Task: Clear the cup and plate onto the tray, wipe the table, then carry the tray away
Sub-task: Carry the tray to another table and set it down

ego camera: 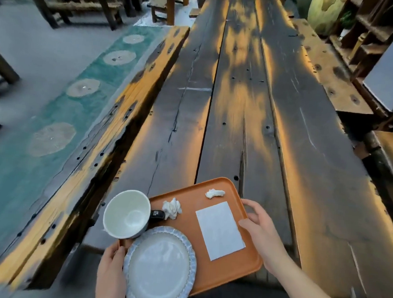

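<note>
Surface: long dark plank table [240,94], weathered wood with cracks, bolt holes and orange-lit patches, stretching away ahead of both hands. A matching wooden bench [114,130] runs beyond the left hand; another bench [329,71] lies ahead of the right hand.

Rectangular orange plastic tray [220,272] sits between the hands, over the near table end. Left hand [110,275] grips the tray's left edge, fingers curled round it beside the round pale-blue scalloped plate [159,267]. Right hand [258,224] holds the right rim, thumb on top, fingers wrapped over the edge.

White-lined cup [127,213] stands on the tray just ahead of the left hand, touching the plate. Flat white napkin [220,229] lies just beside the right hand; two crumpled tissues [172,208] sit ahead of it.

Room: grey floor with a green strip [62,108] bearing round stone discs, beyond the left hand; wooden furniture further off.
</note>
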Demonstrator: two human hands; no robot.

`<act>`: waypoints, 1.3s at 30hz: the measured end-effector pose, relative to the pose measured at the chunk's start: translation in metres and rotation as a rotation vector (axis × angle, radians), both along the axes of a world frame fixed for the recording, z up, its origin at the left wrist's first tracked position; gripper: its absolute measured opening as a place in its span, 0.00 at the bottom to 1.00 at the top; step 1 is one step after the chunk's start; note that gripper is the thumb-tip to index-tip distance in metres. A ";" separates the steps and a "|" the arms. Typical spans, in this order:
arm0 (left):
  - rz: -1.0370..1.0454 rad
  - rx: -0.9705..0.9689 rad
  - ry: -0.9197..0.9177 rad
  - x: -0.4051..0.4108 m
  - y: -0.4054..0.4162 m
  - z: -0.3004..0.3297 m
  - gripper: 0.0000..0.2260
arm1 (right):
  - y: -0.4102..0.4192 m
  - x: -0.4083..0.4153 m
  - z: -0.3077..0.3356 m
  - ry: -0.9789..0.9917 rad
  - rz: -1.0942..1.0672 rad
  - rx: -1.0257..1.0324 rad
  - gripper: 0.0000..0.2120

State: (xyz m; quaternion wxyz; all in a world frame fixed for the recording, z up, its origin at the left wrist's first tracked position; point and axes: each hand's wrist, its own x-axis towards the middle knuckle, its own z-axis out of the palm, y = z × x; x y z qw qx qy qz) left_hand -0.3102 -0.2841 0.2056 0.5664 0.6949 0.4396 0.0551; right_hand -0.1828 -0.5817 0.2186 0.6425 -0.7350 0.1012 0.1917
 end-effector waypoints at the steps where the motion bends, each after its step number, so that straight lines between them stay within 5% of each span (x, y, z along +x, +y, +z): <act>1: 0.019 -0.002 0.002 -0.013 0.005 0.003 0.11 | 0.012 -0.001 -0.001 0.001 0.037 -0.003 0.12; 14: 0.733 -0.066 -0.072 -0.186 0.123 0.011 0.06 | 0.241 -0.065 0.006 -0.047 0.525 0.007 0.14; 22: 0.958 -0.094 -0.121 -0.325 0.246 0.008 0.09 | 0.430 -0.163 -0.009 -0.105 0.715 -0.081 0.11; 26: 1.046 -0.080 -0.127 -0.393 0.298 0.011 0.11 | 0.521 -0.220 -0.014 -0.116 0.890 -0.142 0.02; 39: 1.411 -0.107 -0.175 -0.496 0.427 0.000 0.08 | 0.748 -0.313 -0.003 -0.228 1.450 -0.221 0.07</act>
